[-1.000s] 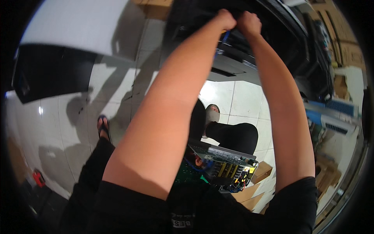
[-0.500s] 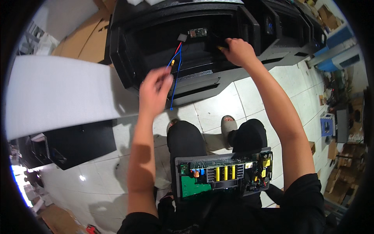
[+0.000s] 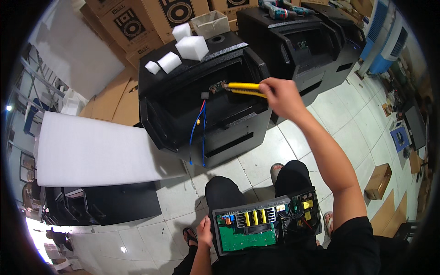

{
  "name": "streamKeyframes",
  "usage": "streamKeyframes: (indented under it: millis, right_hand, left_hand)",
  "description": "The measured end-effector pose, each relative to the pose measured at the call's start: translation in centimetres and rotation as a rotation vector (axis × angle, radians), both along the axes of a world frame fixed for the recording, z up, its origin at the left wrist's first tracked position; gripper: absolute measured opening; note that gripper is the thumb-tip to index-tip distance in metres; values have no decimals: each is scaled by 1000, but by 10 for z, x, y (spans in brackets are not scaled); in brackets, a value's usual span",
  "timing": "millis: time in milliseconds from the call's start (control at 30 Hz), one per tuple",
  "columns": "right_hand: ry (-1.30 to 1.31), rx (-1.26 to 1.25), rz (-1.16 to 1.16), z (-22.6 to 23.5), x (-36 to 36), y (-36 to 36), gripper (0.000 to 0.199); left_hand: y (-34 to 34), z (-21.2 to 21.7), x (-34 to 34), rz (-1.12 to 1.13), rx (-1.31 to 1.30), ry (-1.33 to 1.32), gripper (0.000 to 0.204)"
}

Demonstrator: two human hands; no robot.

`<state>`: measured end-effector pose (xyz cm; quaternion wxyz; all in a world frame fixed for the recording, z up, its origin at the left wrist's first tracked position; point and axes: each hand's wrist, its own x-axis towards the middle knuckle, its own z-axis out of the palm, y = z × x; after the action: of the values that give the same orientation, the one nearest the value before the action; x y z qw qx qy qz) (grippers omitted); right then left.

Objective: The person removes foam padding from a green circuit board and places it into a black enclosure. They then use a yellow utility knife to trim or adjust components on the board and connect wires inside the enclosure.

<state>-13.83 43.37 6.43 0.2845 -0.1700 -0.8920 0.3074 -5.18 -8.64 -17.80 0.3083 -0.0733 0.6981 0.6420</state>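
Observation:
My right hand (image 3: 285, 97) is closed on yellow-handled pliers (image 3: 245, 86); their tip points left, by a small circuit board (image 3: 217, 86) inside the open black speaker cabinet (image 3: 206, 133). I cannot tell whether the tip touches the board. A grey connector (image 3: 204, 95) with red and blue wires (image 3: 204, 133) hangs from the cabinet's recess, two blue ends dangling over its front. Across my lap lies an amplifier module (image 3: 252, 224) with a green circuit board, yellow parts and a metal frame. My left hand (image 3: 205, 232) is closed around its left edge, partly hiding the fingers.
White foam blocks (image 3: 191, 47) and a pale bin (image 3: 210, 24) sit at the cabinet's top. Another black cabinet (image 3: 302, 50) stands right, cordless drills (image 3: 282, 10) on it. A white foam slab (image 3: 96, 149) is at left, cardboard boxes (image 3: 126, 27) behind, a brown carton (image 3: 378, 181) at right.
My left hand has left the blue wires and come down to the amplifier module. My right hand now shows the pliers, lifted out from inside the cabinet. The view has shifted upward.

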Motion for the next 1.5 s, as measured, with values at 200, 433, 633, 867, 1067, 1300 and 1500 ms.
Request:
streamKeyframes:
  millis: [200, 433, 633, 867, 1067, 1300, 1500]
  right_hand:
    - [239, -801, -70, 21, -53, 49, 36]
    - [88, -848, -107, 21, -214, 91, 37]
    - [-45, -230, -117, 27, -198, 83, 49]
    - [-301, -218, 525, -16, 34, 57, 49]
    - [-202, -716, -104, -72, 254, 15, 38]
    - [-446, -915, -247, -118, 340, -88, 48]
    - [-228, -972, -315, -135, 337, -101, 40]
  left_hand:
    - [41, 23, -20, -147, -236, 391, 46]
    - [35, 26, -21, -151, -150, 197, 49]
    - [38, 29, -20, -345, -292, 679, 45]
    - [41, 42, -7, 33, -293, 522, 26]
    - [40, 75, 12, 111, -282, 368, 20]
    - [55, 115, 13, 6, -110, 692, 23]
    - [64, 114, -5, -107, -293, 798, 22]
